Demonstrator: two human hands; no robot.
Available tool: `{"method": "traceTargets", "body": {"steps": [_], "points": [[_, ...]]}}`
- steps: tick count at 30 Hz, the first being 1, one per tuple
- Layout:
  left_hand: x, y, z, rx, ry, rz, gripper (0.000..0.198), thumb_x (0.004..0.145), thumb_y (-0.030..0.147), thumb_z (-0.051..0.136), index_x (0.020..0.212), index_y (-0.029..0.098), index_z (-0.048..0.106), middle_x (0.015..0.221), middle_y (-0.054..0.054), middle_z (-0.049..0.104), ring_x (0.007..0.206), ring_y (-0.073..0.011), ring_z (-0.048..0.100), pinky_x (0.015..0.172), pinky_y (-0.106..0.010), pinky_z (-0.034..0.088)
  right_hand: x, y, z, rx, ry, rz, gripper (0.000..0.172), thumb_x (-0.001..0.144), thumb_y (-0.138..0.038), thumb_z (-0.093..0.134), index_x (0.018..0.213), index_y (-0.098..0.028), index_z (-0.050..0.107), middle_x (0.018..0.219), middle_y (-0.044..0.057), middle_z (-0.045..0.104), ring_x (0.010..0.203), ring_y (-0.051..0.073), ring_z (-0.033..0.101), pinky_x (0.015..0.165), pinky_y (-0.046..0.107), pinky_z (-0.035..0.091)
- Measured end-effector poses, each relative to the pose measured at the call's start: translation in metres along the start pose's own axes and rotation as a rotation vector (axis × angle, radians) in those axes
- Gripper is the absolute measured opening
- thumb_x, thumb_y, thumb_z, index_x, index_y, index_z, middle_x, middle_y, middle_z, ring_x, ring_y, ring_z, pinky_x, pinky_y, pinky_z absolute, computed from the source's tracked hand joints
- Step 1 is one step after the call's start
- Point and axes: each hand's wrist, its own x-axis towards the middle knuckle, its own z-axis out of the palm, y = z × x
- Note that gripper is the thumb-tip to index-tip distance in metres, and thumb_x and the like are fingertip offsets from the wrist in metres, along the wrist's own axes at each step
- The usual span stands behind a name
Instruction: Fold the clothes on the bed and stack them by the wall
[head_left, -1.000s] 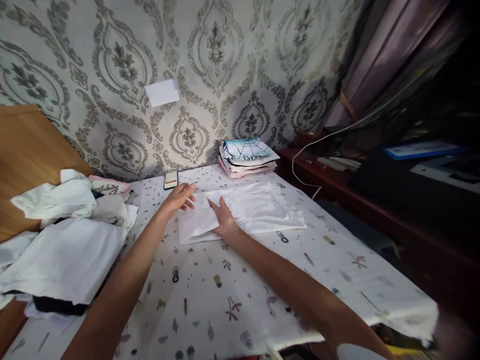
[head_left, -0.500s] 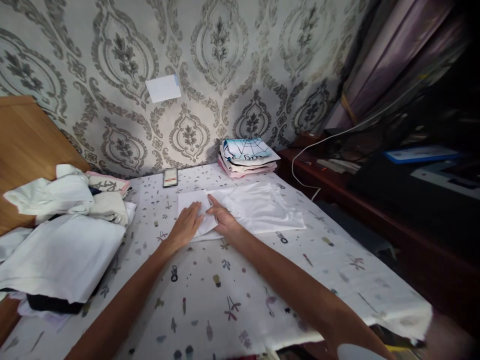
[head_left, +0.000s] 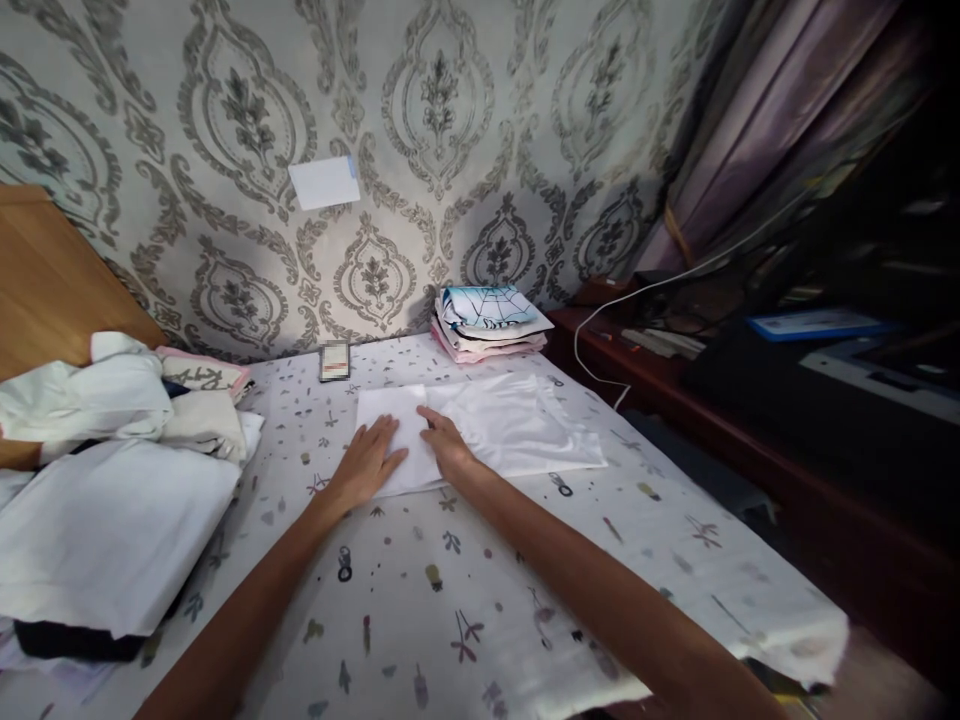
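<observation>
A white garment [head_left: 517, 425] lies lengthwise on the patterned sheet, with its left part folded over into a smooth flat panel and its right part wrinkled. My left hand [head_left: 367, 460] rests flat on the panel's near left side, fingers spread. Close beside it, my right hand [head_left: 448, 445] touches the garment at the panel's right edge, index finger stretched out and thumb apart from it. Its other fingers are partly hidden. Neither hand visibly grips the cloth.
A folded stack of clothes [head_left: 491, 322] sits by the wall. Loose clothes [head_left: 112, 520] are heaped at the left. A small card-like object [head_left: 334, 362] lies on the patterned sheet [head_left: 405, 620]. A white cable [head_left: 589, 350] hangs over the dark red furniture [head_left: 712, 440] at right.
The folded left panel now lies flatter and smoother. My left hand has spread its fingers and moved slightly away from my right hand. The view has shifted a little.
</observation>
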Motion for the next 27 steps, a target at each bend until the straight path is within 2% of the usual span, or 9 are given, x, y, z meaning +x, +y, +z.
{"method": "traceTargets", "body": {"steps": [7, 14, 18, 23, 27], "points": [[-0.005, 0.0, 0.0, -0.012, -0.036, 0.033, 0.068, 0.101, 0.062, 0.031, 0.156, 0.023, 0.034, 0.165, -0.01, 0.03, 0.154, -0.0272, 0.022, 0.126, -0.051, 0.014, 0.009, 0.002, -0.01, -0.126, 0.031, -0.004, 0.069, 0.06, -0.014, 0.052, 0.127, -0.023, 0.066, 0.134, 0.005, 0.066, 0.125, 0.026, 0.059, 0.11, 0.044, 0.046], [-0.003, 0.019, 0.0, -0.054, -0.062, 0.071, 0.068, 0.101, 0.064, 0.029, 0.157, 0.025, 0.032, 0.167, -0.008, 0.026, 0.155, -0.0246, 0.019, 0.127, -0.048, 0.012, 0.01, -0.015, -0.028, -0.238, 0.016, -0.046, 0.068, 0.062, -0.014, 0.048, 0.128, -0.021, 0.065, 0.133, 0.007, 0.066, 0.12, 0.026, 0.063, 0.106, 0.046, 0.05], [0.001, 0.023, 0.002, -0.084, -0.104, 0.054, 0.071, 0.1, 0.065, 0.029, 0.158, 0.023, 0.031, 0.167, -0.01, 0.025, 0.156, -0.024, 0.018, 0.127, -0.047, 0.012, 0.01, -0.021, -0.03, -0.342, 0.034, -0.092, 0.066, 0.062, -0.011, 0.047, 0.123, -0.021, 0.069, 0.133, 0.006, 0.067, 0.127, 0.026, 0.059, 0.113, 0.046, 0.044], [0.003, 0.017, 0.006, -0.129, -0.083, 0.058, 0.066, 0.1, 0.065, 0.029, 0.157, 0.031, 0.03, 0.166, -0.005, 0.026, 0.155, -0.0229, 0.02, 0.126, -0.045, 0.017, 0.012, -0.029, -0.036, -0.49, 0.018, -0.179, 0.065, 0.066, -0.009, 0.047, 0.126, -0.022, 0.069, 0.139, 0.005, 0.063, 0.132, 0.027, 0.056, 0.114, 0.049, 0.043], [0.008, 0.01, 0.001, -0.141, -0.083, 0.041, 0.066, 0.101, 0.063, 0.029, 0.156, 0.027, 0.034, 0.166, -0.006, 0.028, 0.154, -0.0234, 0.022, 0.126, -0.043, 0.019, 0.009, -0.043, -0.042, -0.616, -0.011, -0.259, 0.057, 0.067, -0.005, 0.051, 0.117, -0.02, 0.074, 0.142, 0.009, 0.06, 0.137, 0.03, 0.05, 0.118, 0.052, 0.037]]}}
